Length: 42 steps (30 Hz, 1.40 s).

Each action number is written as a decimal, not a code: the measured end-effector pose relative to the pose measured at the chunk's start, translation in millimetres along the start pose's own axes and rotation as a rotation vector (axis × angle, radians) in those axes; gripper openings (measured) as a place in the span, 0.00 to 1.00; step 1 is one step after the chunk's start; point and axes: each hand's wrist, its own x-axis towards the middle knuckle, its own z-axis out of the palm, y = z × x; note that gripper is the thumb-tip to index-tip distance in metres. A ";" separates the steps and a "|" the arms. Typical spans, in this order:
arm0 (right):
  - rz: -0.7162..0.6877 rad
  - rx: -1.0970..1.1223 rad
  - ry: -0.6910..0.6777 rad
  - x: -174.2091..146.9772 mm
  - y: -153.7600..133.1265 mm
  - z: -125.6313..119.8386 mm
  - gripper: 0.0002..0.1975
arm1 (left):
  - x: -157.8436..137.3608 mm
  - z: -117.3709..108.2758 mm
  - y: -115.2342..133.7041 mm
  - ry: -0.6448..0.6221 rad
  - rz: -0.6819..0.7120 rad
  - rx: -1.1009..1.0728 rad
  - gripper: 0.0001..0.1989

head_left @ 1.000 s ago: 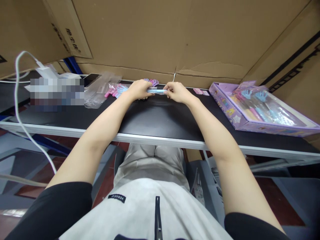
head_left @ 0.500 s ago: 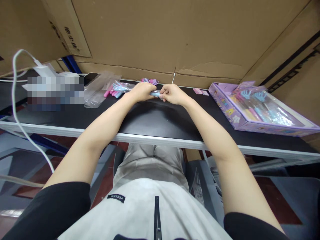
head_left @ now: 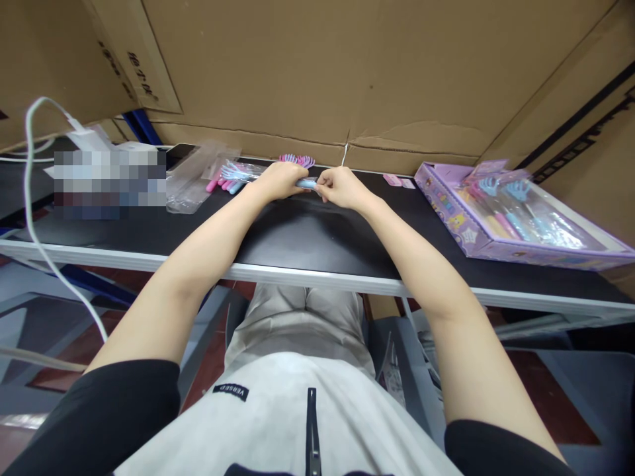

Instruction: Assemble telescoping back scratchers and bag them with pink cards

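Observation:
A light blue back scratcher [head_left: 308, 184] with a claw-shaped head lies crosswise in my hands, in what looks like a clear plastic sleeve. My left hand [head_left: 279, 180] is closed around its middle, and the claw end points left. At the right end, my right hand [head_left: 341, 186] pinches the handle tip or the sleeve's end; which one I cannot tell. Under and beside the claw end lie several pink and blue handles [head_left: 215, 181]. Pink and purple claw heads [head_left: 297, 160] show just behind my left hand.
Clear plastic bags [head_left: 191, 182] lie to the left on the black table [head_left: 317, 244]. A purple display box [head_left: 489, 244] holding several wrapped back scratchers stands at right. Small pink cards [head_left: 392, 180] lie near the cardboard wall [head_left: 372, 79]. A white cable [head_left: 30, 198] hangs at far left.
The back scratcher has shifted slightly left with my left hand. My right fingertips have moved a little left along its end, closer to my left hand.

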 end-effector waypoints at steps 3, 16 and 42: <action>-0.019 -0.070 0.007 -2.2 -3.3 0.7 0.18 | -0.1 1.0 1.4 -0.011 0.001 0.023 0.09; 0.005 -0.227 -0.011 -5.9 -17.4 -1.0 0.15 | 5.4 16.5 -9.2 0.092 0.237 0.057 0.12; 0.242 -0.225 0.599 -3.0 52.6 -70.6 0.16 | 5.7 16.2 25.6 0.144 0.458 -0.129 0.20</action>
